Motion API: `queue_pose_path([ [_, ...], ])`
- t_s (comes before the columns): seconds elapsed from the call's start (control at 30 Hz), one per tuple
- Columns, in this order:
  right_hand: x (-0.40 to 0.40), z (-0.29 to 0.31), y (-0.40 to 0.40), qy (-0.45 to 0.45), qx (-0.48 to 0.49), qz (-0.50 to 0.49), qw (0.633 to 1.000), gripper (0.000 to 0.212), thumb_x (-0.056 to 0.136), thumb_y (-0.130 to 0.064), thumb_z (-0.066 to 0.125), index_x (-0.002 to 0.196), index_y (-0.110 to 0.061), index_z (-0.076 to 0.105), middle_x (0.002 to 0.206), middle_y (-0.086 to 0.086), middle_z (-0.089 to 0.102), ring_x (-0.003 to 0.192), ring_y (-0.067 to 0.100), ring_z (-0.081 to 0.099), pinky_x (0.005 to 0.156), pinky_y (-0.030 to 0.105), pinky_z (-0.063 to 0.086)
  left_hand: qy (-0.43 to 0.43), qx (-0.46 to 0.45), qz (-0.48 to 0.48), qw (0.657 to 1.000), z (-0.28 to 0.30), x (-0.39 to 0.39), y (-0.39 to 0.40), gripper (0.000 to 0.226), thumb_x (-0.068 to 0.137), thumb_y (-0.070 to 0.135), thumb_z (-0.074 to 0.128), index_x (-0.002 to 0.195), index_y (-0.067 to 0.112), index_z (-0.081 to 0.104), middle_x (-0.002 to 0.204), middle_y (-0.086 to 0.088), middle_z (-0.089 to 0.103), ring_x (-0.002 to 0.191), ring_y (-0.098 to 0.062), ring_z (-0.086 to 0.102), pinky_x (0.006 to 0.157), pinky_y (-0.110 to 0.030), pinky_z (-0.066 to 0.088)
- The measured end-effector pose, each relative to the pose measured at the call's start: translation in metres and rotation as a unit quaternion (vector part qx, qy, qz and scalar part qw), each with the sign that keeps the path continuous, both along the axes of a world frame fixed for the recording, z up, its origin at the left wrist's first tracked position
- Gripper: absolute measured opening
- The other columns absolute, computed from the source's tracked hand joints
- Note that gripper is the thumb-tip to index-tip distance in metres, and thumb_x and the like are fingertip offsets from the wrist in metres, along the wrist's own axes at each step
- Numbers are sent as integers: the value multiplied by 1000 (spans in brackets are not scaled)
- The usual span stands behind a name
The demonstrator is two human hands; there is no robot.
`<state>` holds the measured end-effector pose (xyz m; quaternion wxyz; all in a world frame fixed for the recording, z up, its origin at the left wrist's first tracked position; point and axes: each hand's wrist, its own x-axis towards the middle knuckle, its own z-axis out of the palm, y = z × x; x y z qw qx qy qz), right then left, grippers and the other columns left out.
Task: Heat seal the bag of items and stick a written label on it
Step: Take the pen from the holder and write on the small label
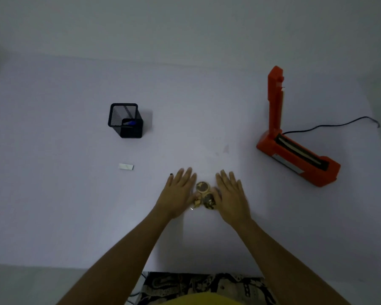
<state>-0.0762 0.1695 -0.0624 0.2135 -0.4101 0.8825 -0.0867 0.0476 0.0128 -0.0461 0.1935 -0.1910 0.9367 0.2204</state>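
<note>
1. The left hand (179,192) and right hand (230,193) lie flat with fingers straight, flanking the clear bag of items (204,197) on the desk (75,205), probably steadying it.
2. Left of the left hand: a blank label (126,166).
3. Farther left: a mesh pen holder (125,121).
4. Far right: the orange heat sealer (295,150), lid raised, ready; no writing legible.

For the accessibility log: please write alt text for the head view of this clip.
Two open hands, left hand and right hand, flank a small clear bag of round items on a white table. An orange heat sealer stands open at right; a black mesh pen holder and a small label lie at left.
</note>
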Motion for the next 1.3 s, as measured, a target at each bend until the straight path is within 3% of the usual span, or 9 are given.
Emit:
queue_pose_path([
  [0.13,0,9,-6,8,-8,23,1000,72,92,-53,3,151,-14,19,161,6,8,149,24,-3,121,45,2,12,-16,14,1000,5,1,-4,67,99,51,26,152,18,2,160,-5,-5,148,-22,-6,119,-38,-3],
  [0.3,2,38,-75,-18,-98,79,992,68,96,-57,25,151,-18,21,159,2,-1,146,20,-11,120,43,1,196,-105,145,964,39,18,-45,57,99,33,30,150,11,20,158,-13,14,146,-26,5,117,-39,4],
  [0.43,15,76,-167,-24,-188,101,977,57,98,-37,51,148,-17,34,156,10,28,145,27,20,115,38,22,215,-181,236,930,55,48,-108,68,90,8,52,149,5,18,157,-17,14,146,-31,7,116,-43,9],
  [0.53,23,91,-229,-30,-210,99,972,53,97,-35,52,145,-15,39,123,14,59,113,27,52,92,37,48,186,-182,243,934,54,60,-156,73,88,7,53,150,5,14,158,-14,11,147,-33,9,117,-43,10],
  [0.63,29,89,-263,-56,-203,74,975,51,97,-35,52,143,-16,43,101,11,63,95,24,57,80,35,50,143,-193,204,949,47,65,-183,77,82,9,59,149,3,20,156,-16,20,144,-35,19,115,-46,11],
  [0.9,47,91,-293,-34,-225,24,973,23,95,-16,57,110,-3,67,95,17,69,84,28,64,71,27,46,128,-180,151,964,38,68,-201,81,68,15,71,141,1,39,147,-16,42,135,-36,40,108,-55,23],
  [1.1,38,178,-303,-23,-339,-53,939,13,92,-15,62,92,-7,72,74,3,68,60,12,56,55,6,36,275,-123,235,924,100,65,-241,55,102,29,38,151,17,17,158,-6,18,146,-22,17,118,-46,0],
  [1.2,31,237,-304,-108,-388,-122,907,14,94,-20,59,92,-14,72,72,0,69,55,0,58,53,9,40,369,-126,215,895,158,65,-269,41,98,31,47,138,19,47,139,-2,53,128,-15,48,118,-42,7],
  [1.3,31,281,-304,-178,-444,-155,864,17,94,-25,58,90,-17,72,72,-2,68,55,-3,57,60,18,44,448,-115,183,868,214,65,-285,21,93,24,59,109,15,67,101,0,70,92,-14,63,105,-35,41],
])
